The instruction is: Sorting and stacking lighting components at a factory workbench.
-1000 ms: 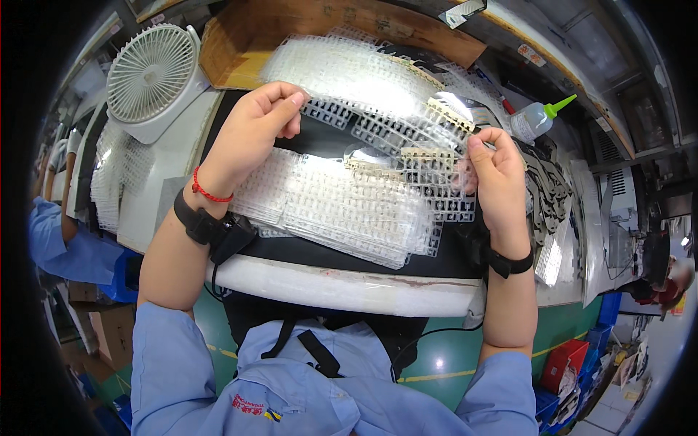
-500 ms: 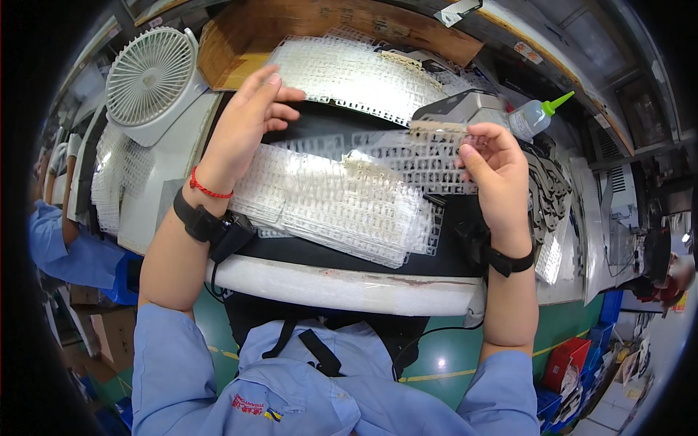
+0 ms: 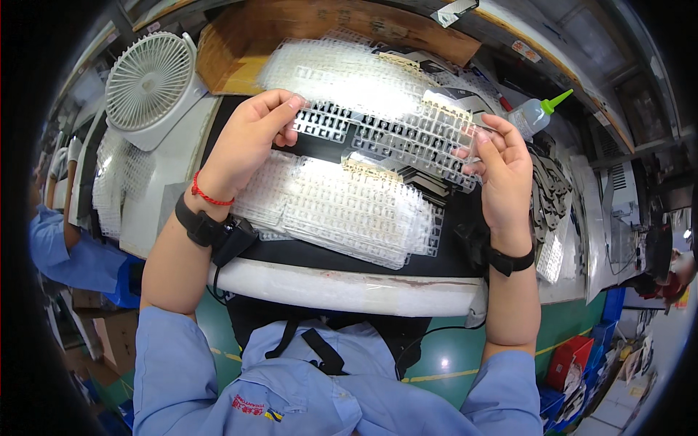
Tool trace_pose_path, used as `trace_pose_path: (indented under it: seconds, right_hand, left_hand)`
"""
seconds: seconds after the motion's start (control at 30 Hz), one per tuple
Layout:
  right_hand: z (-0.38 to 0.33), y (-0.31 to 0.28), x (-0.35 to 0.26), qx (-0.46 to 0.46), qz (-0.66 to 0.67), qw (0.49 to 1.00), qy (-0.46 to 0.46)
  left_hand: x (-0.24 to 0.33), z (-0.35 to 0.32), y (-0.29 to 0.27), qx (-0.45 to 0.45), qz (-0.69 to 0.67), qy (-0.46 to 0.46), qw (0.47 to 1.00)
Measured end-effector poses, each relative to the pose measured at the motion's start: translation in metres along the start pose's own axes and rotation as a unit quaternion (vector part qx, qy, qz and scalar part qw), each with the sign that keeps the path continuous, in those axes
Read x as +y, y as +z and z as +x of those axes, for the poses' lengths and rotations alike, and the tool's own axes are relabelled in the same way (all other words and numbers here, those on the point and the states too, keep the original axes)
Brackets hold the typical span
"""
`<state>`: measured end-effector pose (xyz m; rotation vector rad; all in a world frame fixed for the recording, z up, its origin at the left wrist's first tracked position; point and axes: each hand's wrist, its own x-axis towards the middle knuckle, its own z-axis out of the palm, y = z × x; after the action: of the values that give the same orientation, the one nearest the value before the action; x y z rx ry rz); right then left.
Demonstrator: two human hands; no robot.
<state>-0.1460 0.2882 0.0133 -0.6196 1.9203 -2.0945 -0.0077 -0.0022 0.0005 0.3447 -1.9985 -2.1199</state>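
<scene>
While 2 hands hold it stretched level above the counter [image 3: 174, 156], a thin clear sheet [image 3: 407, 142] with rows of small cut-outs hangs over the black mat [image 3: 291, 251], between the counter's front edge and its back; a narrow dark break shows between the sheet's left part and its longer right part. The left hand [image 3: 251, 138] is nearly closed, thumb and forefinger pinching the sheet's left end; the right hand [image 3: 503, 171] grips the right end, thumb on the near face and some fingers showing through the clear material behind.

Just below the sheet, towards the front edge, lies a fanned stack of similar sheets [image 3: 334, 211]; beyond the sheet, towards the back edge, spreads a far pile [image 3: 320, 73], glaring white under the light, with a wooden board [image 3: 356, 25] behind it.

Near the back right corner of the mat a squeeze bottle [image 3: 529, 118] with a green nozzle leans to the right; dark cut strips [image 3: 549, 192] lie heaped along the mat's right edge, beside the right hand. Towards the counter's back left corner stands a white fan [image 3: 151, 83]; more perforated sheets [image 3: 116, 174] lie below it. Further left a co-worker's blue sleeve [image 3: 69, 251] shows; on the floor [image 3: 447, 363], at the right, sits a red bin [image 3: 567, 362].
</scene>
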Motion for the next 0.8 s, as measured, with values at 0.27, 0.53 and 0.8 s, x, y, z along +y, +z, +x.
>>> trace_pose_path:
  seconds: [0.27, 0.53, 0.8]
  right_hand:
    - [-0.0025, 0.0014, -0.0031, 0.011, -0.029, 0.999, -0.025]
    - [-0.0014, -0.0006, -0.0018, 0.010, 0.002, 1.000, -0.023]
    - [-0.0019, -0.0001, -0.0031, 0.014, -0.011, 0.999, -0.033]
  left_hand:
    - [0.0018, -0.0010, -0.0010, 0.016, 0.025, 0.010, 1.000]
    - [-0.0011, 0.0004, -0.0021, 0.031, 0.027, 0.009, 0.999]
    - [-0.0021, 0.0004, -0.0041, 0.030, 0.048, 0.011, 0.998]
